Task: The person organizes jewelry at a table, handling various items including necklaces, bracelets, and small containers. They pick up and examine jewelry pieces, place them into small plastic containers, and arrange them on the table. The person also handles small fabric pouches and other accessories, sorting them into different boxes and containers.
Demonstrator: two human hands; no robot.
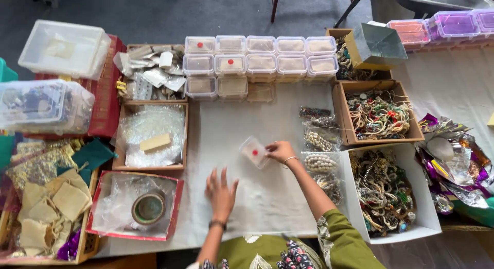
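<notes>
My right hand [280,151] holds a small clear plastic box [254,152] with a red dot on it, tilted above the white cloth [226,125]. My left hand [221,192] rests flat on the cloth with fingers spread, holding nothing, a little below and left of the box. Rows of similar small clear lidded boxes [260,60] stand at the far side of the cloth; some carry red dots.
Cardboard trays of beaded jewellery [380,114] and a white box of more jewellery [383,189] lie to the right. Bagged bead strings [319,140] lie beside my right hand. A tray of bubble wrap [152,135] and a red box with a tape roll [148,207] sit left.
</notes>
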